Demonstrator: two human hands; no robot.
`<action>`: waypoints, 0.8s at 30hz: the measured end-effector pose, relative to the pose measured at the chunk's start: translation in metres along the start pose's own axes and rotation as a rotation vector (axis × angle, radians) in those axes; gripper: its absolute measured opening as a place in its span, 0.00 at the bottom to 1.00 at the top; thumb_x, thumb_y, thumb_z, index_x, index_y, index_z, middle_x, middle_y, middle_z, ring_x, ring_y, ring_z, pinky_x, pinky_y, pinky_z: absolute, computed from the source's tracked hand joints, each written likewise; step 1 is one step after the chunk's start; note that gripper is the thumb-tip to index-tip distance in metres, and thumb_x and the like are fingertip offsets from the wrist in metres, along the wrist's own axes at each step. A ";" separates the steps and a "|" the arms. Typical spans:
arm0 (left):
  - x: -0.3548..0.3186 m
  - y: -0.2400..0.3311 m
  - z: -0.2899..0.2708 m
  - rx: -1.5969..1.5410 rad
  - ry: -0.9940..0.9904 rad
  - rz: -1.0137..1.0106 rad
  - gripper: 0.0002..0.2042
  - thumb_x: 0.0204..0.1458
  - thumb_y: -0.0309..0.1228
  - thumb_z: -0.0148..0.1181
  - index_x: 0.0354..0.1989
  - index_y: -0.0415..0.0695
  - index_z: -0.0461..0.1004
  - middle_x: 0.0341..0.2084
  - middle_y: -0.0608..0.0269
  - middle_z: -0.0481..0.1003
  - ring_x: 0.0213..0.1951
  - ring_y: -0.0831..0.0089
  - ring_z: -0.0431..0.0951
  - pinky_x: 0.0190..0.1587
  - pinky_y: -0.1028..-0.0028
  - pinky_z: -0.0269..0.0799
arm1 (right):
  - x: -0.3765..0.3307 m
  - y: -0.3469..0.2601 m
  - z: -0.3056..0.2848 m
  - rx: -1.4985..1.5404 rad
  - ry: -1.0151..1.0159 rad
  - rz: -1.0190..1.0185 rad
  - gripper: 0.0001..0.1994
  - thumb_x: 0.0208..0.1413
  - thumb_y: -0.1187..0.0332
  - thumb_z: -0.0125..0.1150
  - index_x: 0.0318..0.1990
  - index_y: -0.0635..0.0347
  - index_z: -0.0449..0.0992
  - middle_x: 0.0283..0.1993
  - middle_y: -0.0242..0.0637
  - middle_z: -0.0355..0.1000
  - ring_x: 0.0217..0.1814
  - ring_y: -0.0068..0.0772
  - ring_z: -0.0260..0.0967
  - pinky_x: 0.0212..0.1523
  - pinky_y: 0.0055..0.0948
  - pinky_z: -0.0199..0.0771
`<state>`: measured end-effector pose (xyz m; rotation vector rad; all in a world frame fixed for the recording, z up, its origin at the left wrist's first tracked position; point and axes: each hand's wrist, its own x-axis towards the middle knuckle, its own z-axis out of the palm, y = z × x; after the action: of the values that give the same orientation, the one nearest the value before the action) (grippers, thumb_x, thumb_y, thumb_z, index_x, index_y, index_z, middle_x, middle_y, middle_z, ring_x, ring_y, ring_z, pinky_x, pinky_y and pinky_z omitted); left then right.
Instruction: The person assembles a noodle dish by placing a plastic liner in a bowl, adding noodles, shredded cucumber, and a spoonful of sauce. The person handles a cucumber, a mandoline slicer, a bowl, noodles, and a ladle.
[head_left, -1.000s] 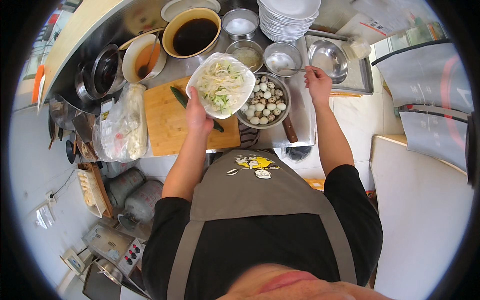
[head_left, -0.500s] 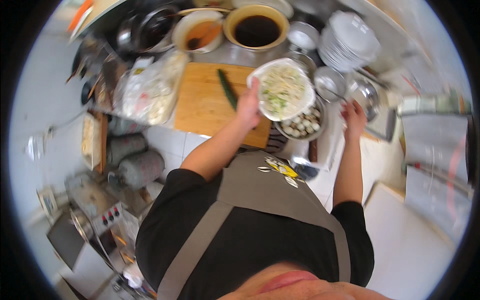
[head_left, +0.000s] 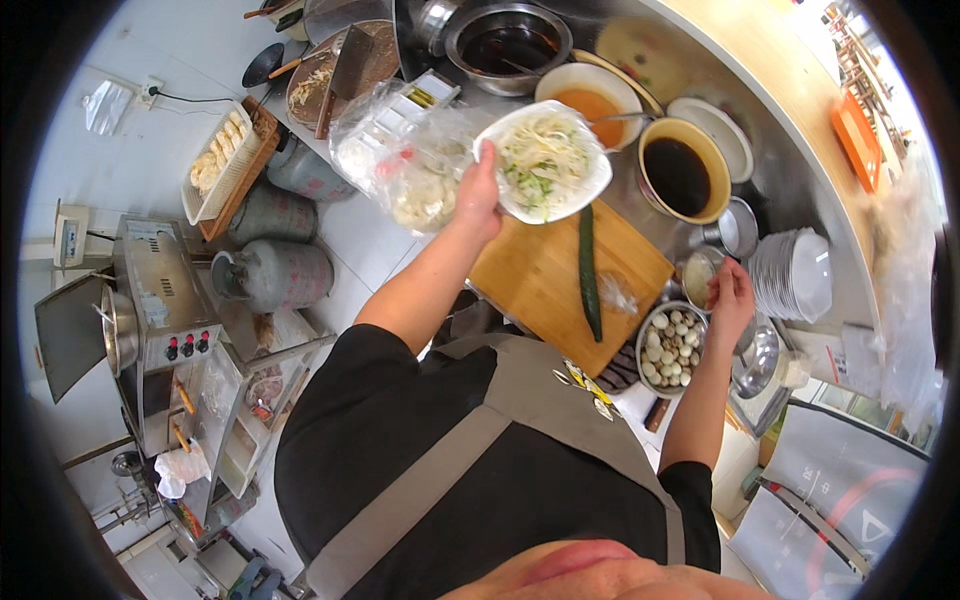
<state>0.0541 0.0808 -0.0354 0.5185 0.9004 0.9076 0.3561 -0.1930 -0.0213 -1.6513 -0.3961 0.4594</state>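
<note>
My left hand (head_left: pixel 477 205) grips the left rim of a white dish (head_left: pixel 598 178), thumb over the edge. The dish holds pale shreds with chopped green pieces and is held above a wooden cutting board (head_left: pixel 530 262). A whole cucumber (head_left: pixel 588 280) lies on that board beside a crumpled bit of clear plastic (head_left: pixel 617 294). Over to the right, my right hand (head_left: pixel 733 298) is at a small metal bowl (head_left: pixel 697 262) with pale contents. Its fingers are bent together; what they pinch, if anything, is hidden. Below that stands a metal bowl of small round whitish pieces (head_left: pixel 668 352).
Beyond the board are a yellow pot of dark liquid (head_left: pixel 725 190), a bowl of orange sauce (head_left: pixel 632 130) and a metal pot (head_left: pixel 560 68). Stacked white plates (head_left: pixel 805 275) stand at right. Bagged food (head_left: pixel 420 190) and a cleaver (head_left: pixel 347 75) lie left; gas cylinders (head_left: pixel 295 275) stand below.
The view has swung left, so the counter appears turned. My left hand has moved the dish leftward over the far part of the board. My right hand has come to the small metal bowl.
</note>
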 end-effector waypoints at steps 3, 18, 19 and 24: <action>0.043 0.049 -0.044 0.002 0.076 0.062 0.30 0.65 0.52 0.49 0.62 0.36 0.64 0.56 0.55 0.72 0.55 0.63 0.75 0.55 0.62 0.74 | 0.021 -0.010 0.096 -0.040 -0.132 -0.023 0.11 0.64 0.68 0.60 0.50 0.64 0.75 0.29 0.32 0.74 0.22 0.15 0.64 0.21 0.17 0.61; 0.194 0.111 -0.147 -0.178 0.193 0.004 0.29 0.68 0.51 0.42 0.66 0.38 0.59 0.61 0.55 0.68 0.61 0.63 0.70 0.62 0.65 0.67 | 0.122 0.006 0.429 -0.145 -0.274 0.080 0.16 0.57 0.73 0.65 0.49 0.65 0.66 0.31 0.36 0.73 0.23 0.22 0.68 0.21 0.22 0.65; 0.198 0.110 -0.146 -0.171 0.199 0.000 0.29 0.68 0.51 0.42 0.66 0.38 0.59 0.62 0.55 0.68 0.61 0.62 0.70 0.62 0.65 0.67 | 0.127 0.005 0.435 -0.144 -0.269 0.089 0.15 0.56 0.74 0.65 0.48 0.65 0.67 0.31 0.36 0.73 0.23 0.23 0.68 0.21 0.23 0.65; 0.213 0.103 -0.135 -0.148 0.237 -0.006 0.29 0.68 0.52 0.42 0.66 0.39 0.59 0.62 0.56 0.67 0.61 0.63 0.69 0.62 0.64 0.67 | 0.151 -0.012 0.468 0.165 -0.177 0.007 0.11 0.56 0.71 0.67 0.45 0.63 0.75 0.31 0.33 0.74 0.24 0.22 0.68 0.23 0.22 0.66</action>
<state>-0.0405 0.3188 -0.1279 0.2837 1.0385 1.0358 0.2460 0.2843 -0.0692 -1.4576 -0.4712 0.6296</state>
